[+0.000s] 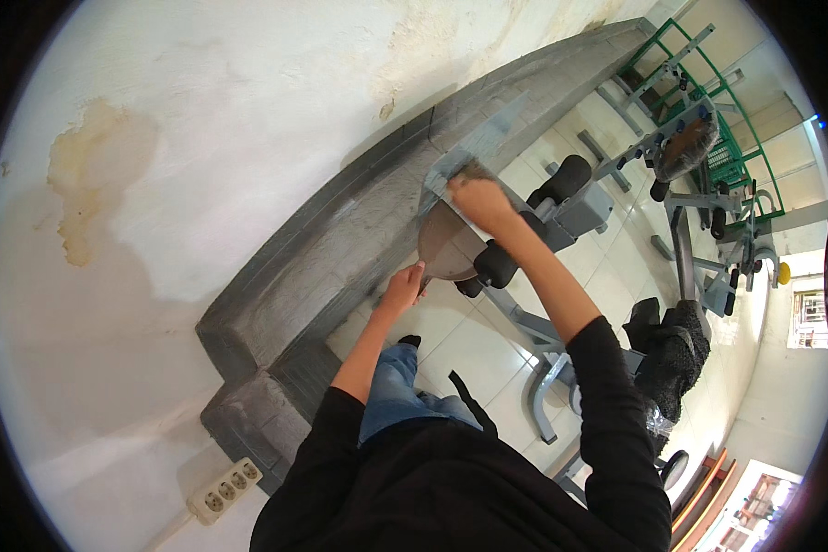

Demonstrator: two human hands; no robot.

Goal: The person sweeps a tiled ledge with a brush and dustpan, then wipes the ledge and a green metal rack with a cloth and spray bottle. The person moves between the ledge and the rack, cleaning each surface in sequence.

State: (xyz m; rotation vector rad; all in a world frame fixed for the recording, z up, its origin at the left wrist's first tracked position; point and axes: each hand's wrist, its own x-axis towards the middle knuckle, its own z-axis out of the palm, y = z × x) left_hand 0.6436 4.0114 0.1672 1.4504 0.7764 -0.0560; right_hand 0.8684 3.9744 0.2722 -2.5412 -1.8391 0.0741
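My left hand (pixel 403 286) grips the narrow handle end of a flat, brownish pan-like piece (pixel 448 241) with a rounded lower edge. It is held over the step beside the wall. Above it, my right hand (pixel 481 201) is curled into a blurred fist around a dark brown item (pixel 477 171), too unclear to name. A pale, see-through pointed sheet (pixel 479 141) extends past the right fist towards the wall; whether either hand touches it cannot be told. The right forearm passes over black foam rollers (pixel 498 263) of an exercise bench.
A grey stone ledge (pixel 386 200) runs along the stained white wall (pixel 248 103). Grey gym machines (pixel 586 207) stand on the tiled floor (pixel 455 338) to the right, with a green metal frame (pixel 724 159) behind. A socket strip (pixel 224 490) sits at lower left.
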